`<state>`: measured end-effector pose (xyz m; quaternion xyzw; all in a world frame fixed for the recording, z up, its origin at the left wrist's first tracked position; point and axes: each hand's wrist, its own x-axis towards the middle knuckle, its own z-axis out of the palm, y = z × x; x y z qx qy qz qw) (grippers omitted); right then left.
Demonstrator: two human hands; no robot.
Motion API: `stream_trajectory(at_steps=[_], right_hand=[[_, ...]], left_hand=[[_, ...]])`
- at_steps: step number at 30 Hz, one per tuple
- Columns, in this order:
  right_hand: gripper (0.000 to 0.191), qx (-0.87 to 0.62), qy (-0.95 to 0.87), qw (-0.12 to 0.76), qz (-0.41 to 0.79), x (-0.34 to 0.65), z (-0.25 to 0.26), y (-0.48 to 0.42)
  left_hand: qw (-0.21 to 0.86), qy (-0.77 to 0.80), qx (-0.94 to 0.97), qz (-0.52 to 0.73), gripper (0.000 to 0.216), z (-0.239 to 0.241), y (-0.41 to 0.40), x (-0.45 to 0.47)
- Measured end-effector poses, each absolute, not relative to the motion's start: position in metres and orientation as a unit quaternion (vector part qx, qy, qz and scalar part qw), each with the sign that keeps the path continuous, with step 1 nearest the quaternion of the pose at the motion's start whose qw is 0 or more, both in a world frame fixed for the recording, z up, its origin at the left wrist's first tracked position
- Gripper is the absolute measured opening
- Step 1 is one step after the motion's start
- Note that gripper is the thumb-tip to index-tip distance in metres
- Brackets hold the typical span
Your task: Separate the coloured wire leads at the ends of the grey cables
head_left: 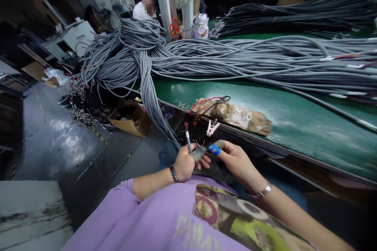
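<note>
My left hand [185,162] is closed around a grey cable [189,141], whose stripped end with reddish wire tips points up. A wrapped, dark grey thumb covering shows on this hand. Several thin coloured wires [203,142], orange and blue among them, fan out above the left thumb. My right hand [235,159] meets the left one there, thumb and forefinger pinched together at the wires. Blue tape covers its thumb, and the forefinger is wrapped too. What exactly sits between the right fingertips is too small to make out. Just above hangs a pale pink clip [212,128] at the bench edge.
A long bundle of grey cables [224,59] lies across the green bench [182,90], some drooping over its edge. A wooden board [250,119] with red and black leads lies near the edge. Behind are black cables [265,19], a lidded jar [201,27] and a seated person [143,10].
</note>
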<state>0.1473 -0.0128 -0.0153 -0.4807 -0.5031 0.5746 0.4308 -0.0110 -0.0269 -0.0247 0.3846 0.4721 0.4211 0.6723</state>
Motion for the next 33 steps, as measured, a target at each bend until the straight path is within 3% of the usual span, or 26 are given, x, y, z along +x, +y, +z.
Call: stream_trajectory(at_steps=[11, 16, 19, 26, 33], right_hand=[[0.043, -0.421, -0.535, 0.381, 0.626, 0.162, -0.011, -0.012], [0.046, -0.416, -0.368, 0.458, 0.694, 0.165, -0.02, 0.01], [0.045, -0.416, -0.274, 0.46, 0.736, 0.158, -0.018, 0.026], [0.042, -0.312, -0.251, 0.456, 0.795, 0.136, -0.008, 0.038], [0.04, -0.318, -0.182, 0.482, 0.796, 0.128, -0.015, 0.04]], left_hand=[[0.666, 0.482, 0.376, 0.427, 0.04, -0.006, -0.02, -0.014], [0.701, 0.462, 0.366, 0.402, 0.045, 0.007, -0.015, -0.015], [0.725, 0.455, 0.351, 0.38, 0.048, 0.016, -0.012, -0.012], [0.729, 0.46, 0.338, 0.377, 0.049, 0.02, -0.007, -0.004], [0.729, 0.469, 0.343, 0.363, 0.046, 0.013, -0.007, -0.003]])
